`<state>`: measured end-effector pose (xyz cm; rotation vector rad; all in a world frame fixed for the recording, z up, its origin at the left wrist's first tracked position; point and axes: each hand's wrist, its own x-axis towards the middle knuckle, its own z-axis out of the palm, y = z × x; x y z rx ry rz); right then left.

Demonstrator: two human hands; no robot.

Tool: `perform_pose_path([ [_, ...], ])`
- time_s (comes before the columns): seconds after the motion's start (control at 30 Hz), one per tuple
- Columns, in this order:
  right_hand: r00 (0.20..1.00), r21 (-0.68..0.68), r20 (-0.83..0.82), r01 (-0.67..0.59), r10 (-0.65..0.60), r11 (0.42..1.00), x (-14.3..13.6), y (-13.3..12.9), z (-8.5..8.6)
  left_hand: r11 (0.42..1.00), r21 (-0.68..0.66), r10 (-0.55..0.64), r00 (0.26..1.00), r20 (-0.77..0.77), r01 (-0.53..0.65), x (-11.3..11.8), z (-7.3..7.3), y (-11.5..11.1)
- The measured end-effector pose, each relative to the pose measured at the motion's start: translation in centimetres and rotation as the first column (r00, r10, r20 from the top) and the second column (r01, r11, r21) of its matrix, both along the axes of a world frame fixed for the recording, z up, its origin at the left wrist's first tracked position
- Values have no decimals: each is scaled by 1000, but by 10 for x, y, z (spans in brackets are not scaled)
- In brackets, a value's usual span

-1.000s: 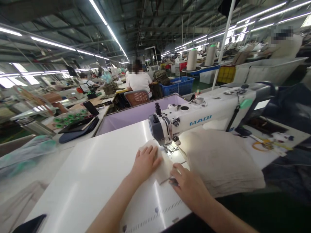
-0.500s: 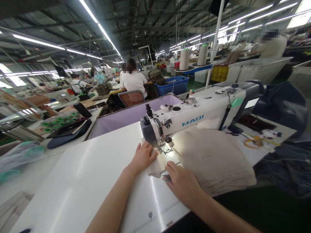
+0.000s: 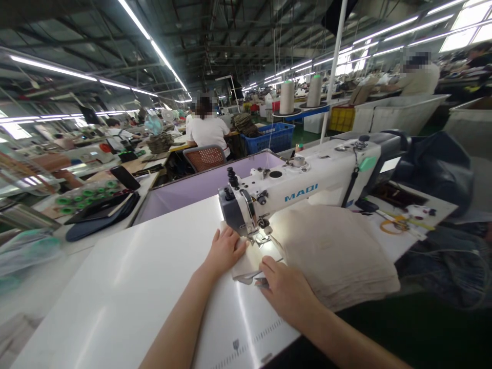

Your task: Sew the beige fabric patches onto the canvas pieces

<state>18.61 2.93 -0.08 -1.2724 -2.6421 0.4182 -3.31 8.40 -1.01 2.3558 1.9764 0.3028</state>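
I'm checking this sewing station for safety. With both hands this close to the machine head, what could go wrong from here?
1. The left hand lies flat on the small fabric piece right beside the presser foot; its fingers might slip under the needle.
2. The right hand holds a small metal tool, likely snips, at the fabric edge; it could nick cloth or skin.
3. The stack of beige fabric crowds the machine and might snag.

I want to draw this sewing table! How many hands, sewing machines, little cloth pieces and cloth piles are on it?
Hands: 2, the left hand and right hand
Sewing machines: 1, the sewing machine
Small cloth pieces under the hands: 1, the cloth piece
Cloth piles: 1, the beige stack
Total: 5
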Motion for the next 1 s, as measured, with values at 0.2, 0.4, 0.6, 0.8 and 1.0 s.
perform_pose_path([
  [0.2,999,32,-4,-45,45,998,2,4,-3,1000,-4,-7,1000,-5,7,-1,1,0],
  [0.4,998,70,20,-62,60,996,2,8,-5,1000,-7,-13,1000,-18,13,1,6,1],
  [0.6,994,90,57,-96,91,991,1,14,2,1000,13,-12,998,-61,13,7,17,-3],
  [0.8,991,81,80,-117,111,990,7,9,2,963,43,-266,964,-9,266,25,18,-52],
  [1.0,993,121,67,-106,99,987,9,6,-5,896,141,-421,907,-23,420,24,8,-84],
])
